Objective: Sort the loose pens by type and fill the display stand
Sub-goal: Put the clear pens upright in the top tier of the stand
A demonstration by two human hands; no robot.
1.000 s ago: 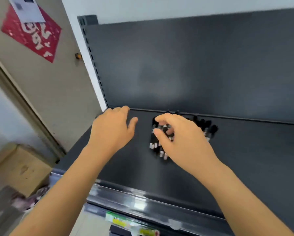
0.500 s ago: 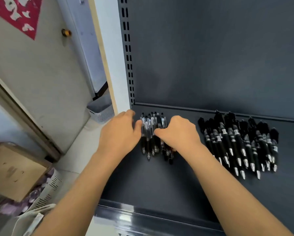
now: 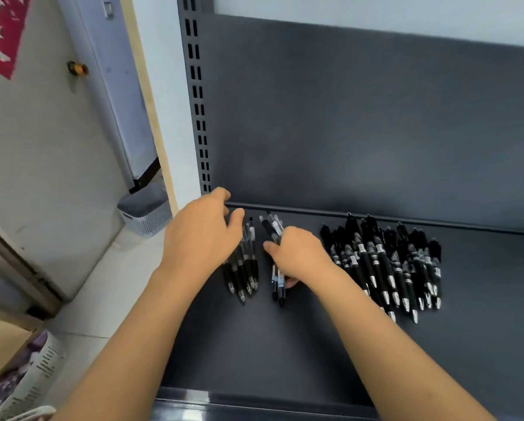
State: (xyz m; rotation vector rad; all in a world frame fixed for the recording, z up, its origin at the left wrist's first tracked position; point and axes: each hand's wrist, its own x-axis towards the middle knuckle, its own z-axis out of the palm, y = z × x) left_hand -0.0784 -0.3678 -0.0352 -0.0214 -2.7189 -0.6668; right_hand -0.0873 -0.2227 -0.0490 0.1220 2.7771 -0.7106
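Head view: at far left I see a pale grey slatted bin (image 3: 145,212) on the floor beside the dark grey metal shelf (image 3: 285,344). The left hand (image 3: 201,235) spreads loose-fingered, gripping nothing, over a small cluster of black clear-barrelled pens (image 3: 245,275) lying on the shelf. Just right of it, the right hand (image 3: 300,255) curls round a bundle of similar pens (image 3: 274,229). Further right, apart from both hands, a wide row of black silver-tipped pens (image 3: 385,268) lies on the shelf.

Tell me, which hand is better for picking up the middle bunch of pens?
Right, most likely. The right hand curls round the middle bunch of pens, while the left hand lies open over the other bunch, nearer the left edge of the shelf.
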